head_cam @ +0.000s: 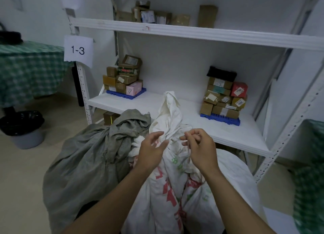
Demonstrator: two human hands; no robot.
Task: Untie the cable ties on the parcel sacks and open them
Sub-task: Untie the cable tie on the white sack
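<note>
Far over at nine o'clock, a table draped in green checked cloth point(26, 70) is standing by the wall, and below it at about eight o'clock a grey bucket lined with a black bag point(22, 128) is sitting on the floor. Coming in toward centre, a slumped grey woven parcel sack point(84, 161) is leaning against its neighbour, its crumpled mouth flopping toward twelve o'clock. Right beside it, dead centre, a white woven parcel sack with red and green print point(168, 190) is standing upright, its gathered neck point(171, 111) poking up in front of the white metal shelf point(175, 105). The left hand point(150, 153) is hovering at the bunched neck, fingers loosely spread, fingertips just brushing the white fabric. The right hand point(201, 149) is working at three o'clock of the neck, fingers curled in, thumb and forefinger pinching something thin there; I cannot tell whether that is the tie or a fold of sack. Behind, at eleven o'clock, small cardboard boxes on a blue plastic pallet point(126, 91) are stacked on the shelf; at one o'clock a second stack of boxes on a blue pallet point(222, 100) is sitting likewise.
</note>
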